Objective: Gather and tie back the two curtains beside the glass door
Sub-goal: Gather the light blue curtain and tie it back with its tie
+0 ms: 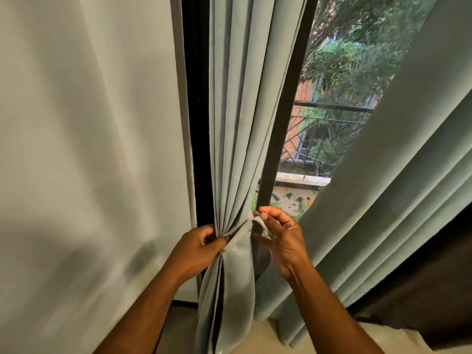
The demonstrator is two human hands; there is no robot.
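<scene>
Here is the left curtain [237, 129], pale grey-green, hanging in long folds beside the dark door frame [198, 149] and pinched in tight at waist height. The left hand [201, 247] has the gathered folds clamped, fingers curled round the bunch, thumb pressing in from the front. Just beside it, the right hand [278, 236] pinches a narrow fabric tie-back [259, 223] between thumb and fingertips, the band looping from the gathered cloth up to those fingers. Both hands are close together, nearly touching across the bundle. Below the grip the curtain flares out again and drops toward the floor.

Off to the right, the second curtain [398, 190] hangs loose, slanting across the view in broad pleats, well apart from either hand. Between the two curtains the glass door [332, 98] shows a balcony railing [332, 108], green trees and a brick wall outside. A plain pale wall [89, 149] fills the left side.
</scene>
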